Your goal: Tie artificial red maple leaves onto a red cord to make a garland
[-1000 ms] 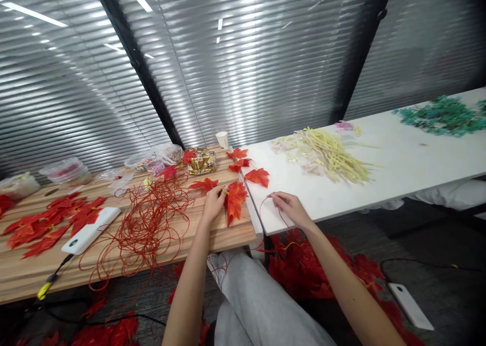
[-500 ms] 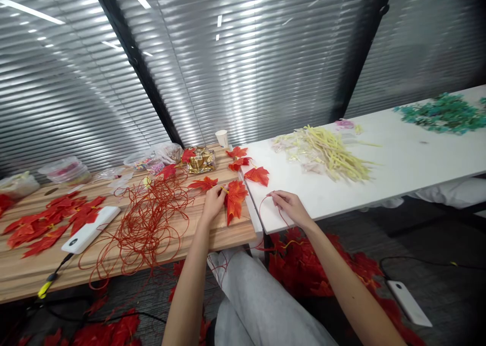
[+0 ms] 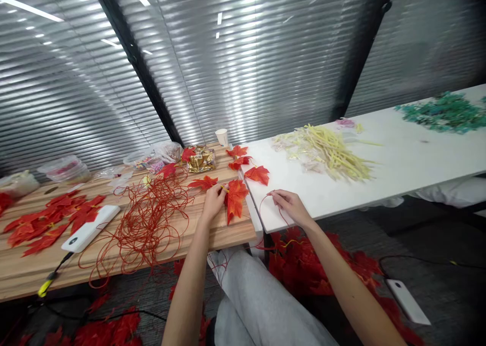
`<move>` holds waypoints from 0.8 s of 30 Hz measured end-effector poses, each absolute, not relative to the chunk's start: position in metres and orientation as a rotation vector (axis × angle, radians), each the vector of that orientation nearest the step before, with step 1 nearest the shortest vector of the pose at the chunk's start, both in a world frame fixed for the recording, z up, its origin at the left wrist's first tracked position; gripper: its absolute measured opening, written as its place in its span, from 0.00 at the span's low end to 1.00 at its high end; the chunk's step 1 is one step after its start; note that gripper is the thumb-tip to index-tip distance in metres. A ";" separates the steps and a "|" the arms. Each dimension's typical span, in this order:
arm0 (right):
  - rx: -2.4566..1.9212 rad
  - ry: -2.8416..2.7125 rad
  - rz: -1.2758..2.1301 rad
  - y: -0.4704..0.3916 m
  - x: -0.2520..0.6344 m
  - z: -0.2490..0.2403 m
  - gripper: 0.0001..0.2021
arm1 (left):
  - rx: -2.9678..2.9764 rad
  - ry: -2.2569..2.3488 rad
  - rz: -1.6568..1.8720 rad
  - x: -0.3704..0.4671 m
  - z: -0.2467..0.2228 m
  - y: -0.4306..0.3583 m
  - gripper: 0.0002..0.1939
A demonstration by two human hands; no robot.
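Observation:
Between the fingers of my left hand (image 3: pixel 214 200) is the yellow stem of a red artificial maple leaf (image 3: pixel 236 199), which lies at the right end of the wooden table. My right hand (image 3: pixel 291 205), over the near left corner of the white table, pinches a thin red cord (image 3: pixel 262 202) that loops down below its fingers. Another red leaf (image 3: pixel 204 183) lies just behind my left hand. Farther back, a few more leaves (image 3: pixel 257 175) rest across the seam between the tables. A large tangle of red cord (image 3: pixel 148 224) spreads to the left of my left arm.
A white power bank (image 3: pixel 91 228) and piled red leaves (image 3: pixel 49 222) lie on the wooden table (image 3: pixel 23 280). Behind are a gold packet (image 3: pixel 201 160) and a paper cup (image 3: pixel 222 138). Yellow strips (image 3: pixel 334 153) and green pieces (image 3: pixel 448 113) lie on the white table (image 3: pixel 402 168). More leaves (image 3: pixel 315 265) sit below.

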State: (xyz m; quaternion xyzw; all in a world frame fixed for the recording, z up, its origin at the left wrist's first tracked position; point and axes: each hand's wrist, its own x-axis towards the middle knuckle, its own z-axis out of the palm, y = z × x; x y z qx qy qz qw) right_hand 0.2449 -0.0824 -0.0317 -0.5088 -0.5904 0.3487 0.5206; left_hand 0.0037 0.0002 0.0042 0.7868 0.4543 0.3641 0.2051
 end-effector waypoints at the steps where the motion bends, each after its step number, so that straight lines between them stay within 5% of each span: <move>1: -1.216 -1.414 0.840 -0.082 0.245 -0.032 0.17 | 2.190 1.270 1.016 0.003 0.004 0.000 0.15; 24: -1.221 -1.436 0.806 -0.080 0.244 -0.035 0.18 | 1.978 1.360 1.372 0.001 0.007 -0.002 0.15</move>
